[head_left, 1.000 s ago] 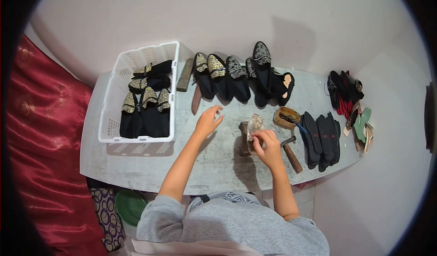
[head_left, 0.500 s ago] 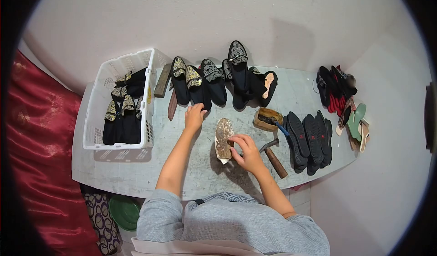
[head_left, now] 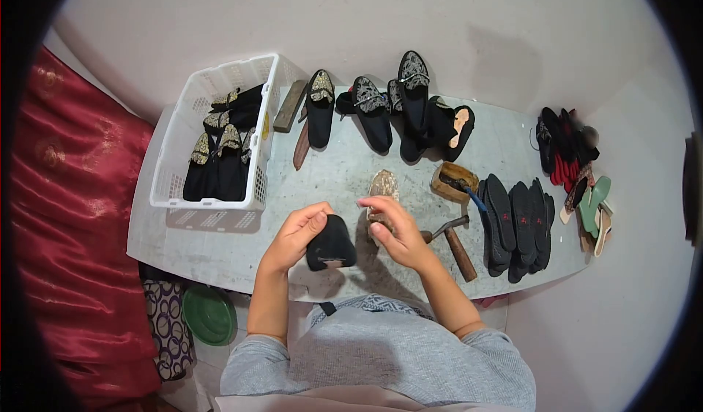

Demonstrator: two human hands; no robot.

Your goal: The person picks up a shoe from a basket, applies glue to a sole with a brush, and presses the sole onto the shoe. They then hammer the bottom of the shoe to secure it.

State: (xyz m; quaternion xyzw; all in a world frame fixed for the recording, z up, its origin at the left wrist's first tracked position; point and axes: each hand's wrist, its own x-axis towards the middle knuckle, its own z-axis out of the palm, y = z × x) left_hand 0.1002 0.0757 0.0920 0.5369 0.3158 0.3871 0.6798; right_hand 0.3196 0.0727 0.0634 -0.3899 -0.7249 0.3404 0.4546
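Observation:
A black shoe [head_left: 333, 243], its heel end toward me, is in my left hand [head_left: 296, 238], with the fingers wrapped on its left side. My right hand [head_left: 399, 232] is raised to the right of the shoe, fingers apart and curved, with nothing between them. Beyond and partly under the right hand lies a worn, stained sole-shaped block [head_left: 384, 184] on the grey table [head_left: 293, 192]. A hammer [head_left: 460, 254] lies to the right of that hand, beside another metal tool [head_left: 441, 229] with a dark handle.
At the left stands a white basket [head_left: 209, 205] of black shoes. Decorated shoes [head_left: 375, 119] line the back. A wooden box [head_left: 448, 183] holds a blue-handled brush [head_left: 472, 194]. Black soles [head_left: 498, 225] lie right, near green sandals [head_left: 592, 205]. A green basin [head_left: 209, 315] sits below the table.
My left hand has picked up a gold-decorated black shoe from the back row and brought it nearer. My right hand has lifted off the block. The whole view has shifted.

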